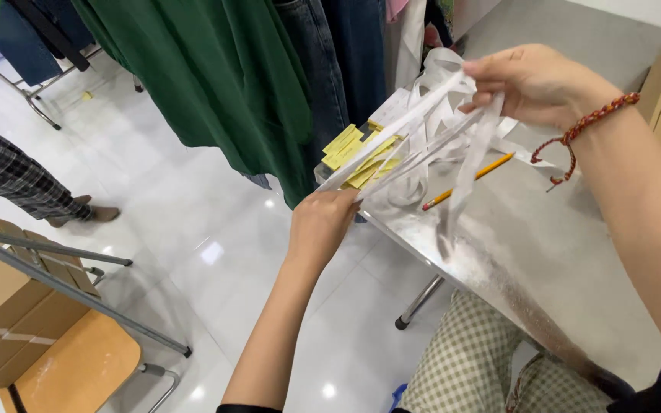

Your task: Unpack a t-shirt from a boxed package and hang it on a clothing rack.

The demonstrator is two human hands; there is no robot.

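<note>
White paper strips (422,145) stretch over a silvery bench (560,252). Yellow tags (350,149) lie near its far corner, beside a yellow pencil (468,180). A red braided bracelet (587,126), green-and-cream checked trousers (468,359) and a dark green garment (223,76) show too.

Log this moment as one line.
left hand: holds white strips | right hand: holds same strips | below: metal table, pencil, yellow tags

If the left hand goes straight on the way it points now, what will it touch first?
Probably the yellow tags on the metal table. The left hand points up and right along the white strips it holds; the tags lie just past its fingertips, though depth is unclear.
</note>
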